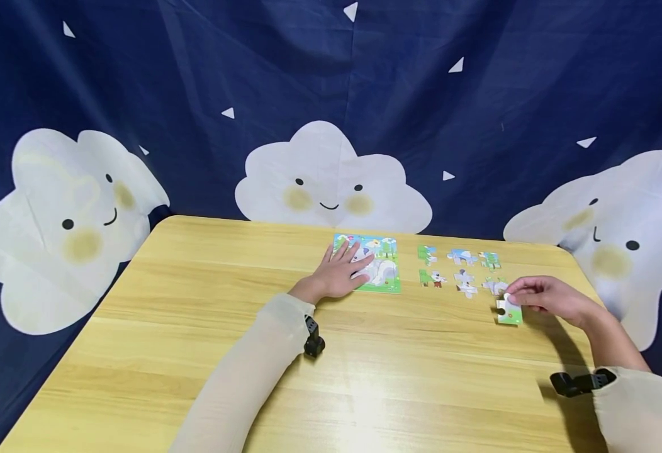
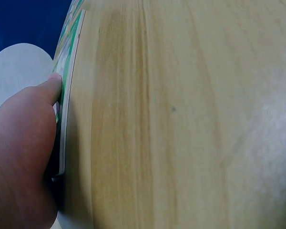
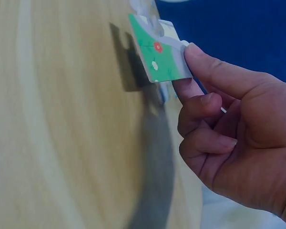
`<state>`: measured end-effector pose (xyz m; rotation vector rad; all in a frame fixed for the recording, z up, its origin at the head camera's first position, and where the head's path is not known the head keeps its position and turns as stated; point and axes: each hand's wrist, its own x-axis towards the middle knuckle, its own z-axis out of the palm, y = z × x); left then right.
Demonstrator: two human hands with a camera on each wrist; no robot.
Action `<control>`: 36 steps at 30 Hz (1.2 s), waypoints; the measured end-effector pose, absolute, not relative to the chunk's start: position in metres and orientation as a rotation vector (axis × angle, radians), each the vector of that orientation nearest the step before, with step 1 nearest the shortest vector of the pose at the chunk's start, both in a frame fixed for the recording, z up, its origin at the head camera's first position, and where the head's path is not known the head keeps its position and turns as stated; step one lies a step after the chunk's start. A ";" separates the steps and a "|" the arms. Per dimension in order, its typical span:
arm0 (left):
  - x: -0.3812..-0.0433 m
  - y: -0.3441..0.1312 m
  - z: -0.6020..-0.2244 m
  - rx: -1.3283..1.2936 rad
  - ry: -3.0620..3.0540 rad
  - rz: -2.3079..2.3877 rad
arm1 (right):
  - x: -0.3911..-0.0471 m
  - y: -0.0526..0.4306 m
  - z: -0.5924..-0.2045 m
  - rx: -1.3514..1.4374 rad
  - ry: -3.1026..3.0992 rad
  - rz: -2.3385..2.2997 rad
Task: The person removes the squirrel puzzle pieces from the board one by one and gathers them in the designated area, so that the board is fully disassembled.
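My left hand (image 1: 339,272) lies flat with spread fingers on a puzzle board (image 1: 389,280) printed with a grey-white animal, trees and sky. In the left wrist view the thumb rests on the green-edged face of the board (image 2: 69,71). My right hand (image 1: 549,297) pinches a puzzle piece (image 1: 510,313) between thumb and index finger, its other fingers curled in. Green with a red flower, the piece (image 3: 159,57) is raised off the table and casts a shadow. Several loose puzzle pieces (image 1: 463,275) lie in rows between the board and my right hand.
The wooden table (image 1: 195,302) extends towards me and to the left. Behind its far edge hangs a dark blue curtain (image 1: 286,75) with white smiling clouds (image 1: 331,170). Small black cameras (image 1: 574,382) sit at both sleeve cuffs.
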<state>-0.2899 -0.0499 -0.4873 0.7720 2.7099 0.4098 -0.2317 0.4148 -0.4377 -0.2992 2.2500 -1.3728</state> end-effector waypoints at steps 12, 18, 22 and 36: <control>-0.289 -0.050 -0.489 0.790 2.721 0.405 | -0.230 0.428 -0.452 -0.254 2.355 -1.306; -0.288 -0.049 -0.487 0.800 2.730 0.397 | -0.230 0.428 -0.452 -0.216 2.390 -1.264; -0.289 -0.048 -0.489 0.793 2.728 0.409 | -0.230 0.427 -0.451 -0.203 2.400 -1.249; -0.285 -0.052 -0.477 0.784 2.728 0.604 | -0.235 0.384 -0.428 -0.276 2.455 -1.208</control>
